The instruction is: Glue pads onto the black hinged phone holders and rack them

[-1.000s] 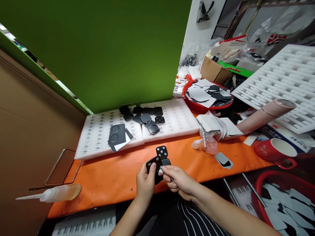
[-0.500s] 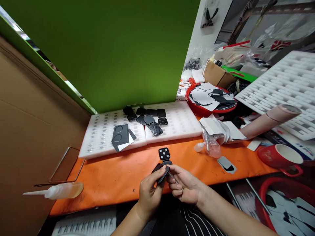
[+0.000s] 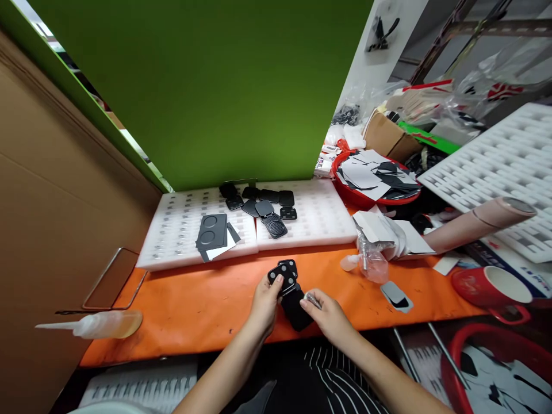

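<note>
My left hand (image 3: 264, 303) is closed on a black hinged folding piece (image 3: 297, 310), thumb on its upper flap, which carries round silvery dots. The piece is opened out, with its plain lower flap hanging toward me. Between the fingers of my right hand (image 3: 331, 317) is a short, silvery, ribbed rod (image 3: 313, 300); it is too small to tell its exact kind. Its tip and my fingertips are at the right edge of the lower flap. Another dotted black piece (image 3: 293, 265) lies on the orange tabletop (image 3: 207, 299), partly hidden behind the held one.
Several black hinged pieces (image 3: 274, 225) and flat dark sheets (image 3: 211, 230) lie on white foam trays (image 3: 319, 230). A squeeze bottle (image 3: 107, 325) is at left. Rightward are a plastic bag (image 3: 374, 265), a pink flask (image 3: 480, 224), a red mug (image 3: 478, 287) and a red basin (image 3: 366, 201) of scraps.
The black hinged piece has been unfolded and turned, so its dotted flap now faces up. My hands have moved slightly apart, and my right hand has shifted right with the silvery rod.
</note>
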The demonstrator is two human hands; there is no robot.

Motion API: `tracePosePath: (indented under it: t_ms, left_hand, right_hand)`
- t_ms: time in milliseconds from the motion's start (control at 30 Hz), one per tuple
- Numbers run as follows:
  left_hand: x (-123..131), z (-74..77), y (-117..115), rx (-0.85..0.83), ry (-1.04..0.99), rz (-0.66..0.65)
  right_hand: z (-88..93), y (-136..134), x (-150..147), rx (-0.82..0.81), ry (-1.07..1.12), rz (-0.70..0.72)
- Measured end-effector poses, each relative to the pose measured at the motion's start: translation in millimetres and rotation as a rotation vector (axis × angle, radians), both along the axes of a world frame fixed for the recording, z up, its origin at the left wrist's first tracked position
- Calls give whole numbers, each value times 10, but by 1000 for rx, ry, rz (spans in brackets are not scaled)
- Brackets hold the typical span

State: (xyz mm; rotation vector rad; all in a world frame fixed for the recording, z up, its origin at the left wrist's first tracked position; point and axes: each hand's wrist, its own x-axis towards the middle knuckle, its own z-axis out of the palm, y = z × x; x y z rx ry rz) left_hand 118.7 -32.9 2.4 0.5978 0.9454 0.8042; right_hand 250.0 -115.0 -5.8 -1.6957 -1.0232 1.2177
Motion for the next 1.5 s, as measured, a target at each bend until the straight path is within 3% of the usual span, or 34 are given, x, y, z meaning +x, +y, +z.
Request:
tracePosePath:
  t_ms: [133,200,267,333,400,467,533,667,800,967,1200,1367,1500]
  left_hand:
    - [145,-147,35,93,54,-137]
    - [162,-214,63,282,239,-174]
    - [132,-271,62,583,499,-249]
    - [77,-331,16,898,718,-444]
    - [28,-405,-62,1111,852,-687]
    - [-2,-493,-141,1216,946,-842]
    - [-14,-576,-191,1273,1023,-894]
    - [-19,-643,-192,1351,1127,-911]
    - [9,-585,-167,1347,1164,-931]
    - [44,-568,-189,1314,1188,-904]
    - [-34,-639,-185,1419,1121,-823]
    - [-103,-733,-190,1429,1083,-578]
    - [-195,-849,-79,1307,1035,-332]
  right_hand:
    - [-116,-42,184,-22,-16,62]
    - [-182,-11,323,-50,-98,68]
    - [-259,51,458,-79,-203,40]
    - [-324,124,549,-133,-315,43]
    - [-357,185,571,-183,-429,50]
    - [-352,217,536,-220,-538,45]
    - [-323,224,478,-248,-620,53]
    - [-264,194,420,-266,-656,72]
    - [-265,147,478,-190,-719,9]
    - [-366,104,560,-46,-933,4]
    - [-513,140,467,99,-1141,-23]
    - [-243,55,408,303,-1123,-82]
    - [167,111,759,449,-1089,-161]
